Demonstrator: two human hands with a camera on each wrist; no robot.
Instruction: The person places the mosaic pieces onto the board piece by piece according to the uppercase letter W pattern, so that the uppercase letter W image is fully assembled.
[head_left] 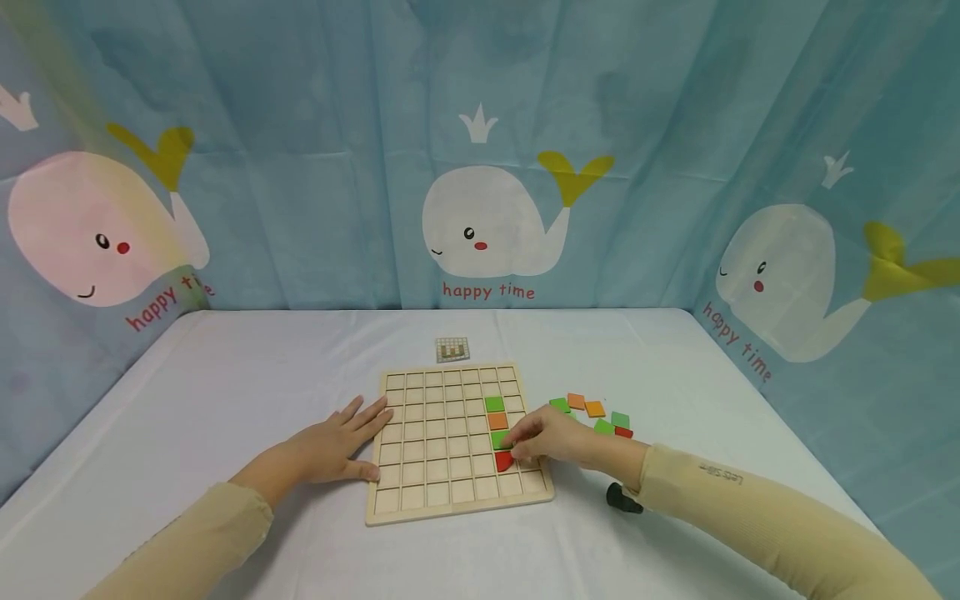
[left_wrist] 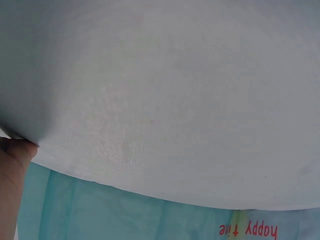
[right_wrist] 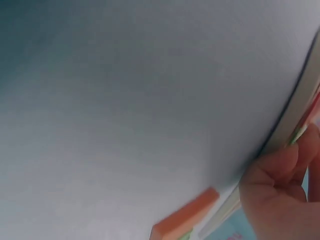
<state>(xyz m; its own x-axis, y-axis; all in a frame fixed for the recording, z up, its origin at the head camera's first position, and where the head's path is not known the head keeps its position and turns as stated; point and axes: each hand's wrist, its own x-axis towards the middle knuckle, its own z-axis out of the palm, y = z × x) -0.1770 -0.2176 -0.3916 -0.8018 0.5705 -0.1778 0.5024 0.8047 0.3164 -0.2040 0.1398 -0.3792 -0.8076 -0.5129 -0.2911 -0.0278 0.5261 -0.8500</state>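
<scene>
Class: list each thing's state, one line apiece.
Board: flat on the table, partly filled
Board's red tile: partly covered
Board's orange tile: in a cell
Board's green tiles: one partly covered
Left hand: spread, touching the board
Right hand: fingers bent, grip unclear
Loose tiles: lying right of the board
Card: lying beyond the board
Curtain: hanging

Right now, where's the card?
In the head view, the card lies on the table, just beyond the middle of the board's far edge, below the central whale.
</scene>
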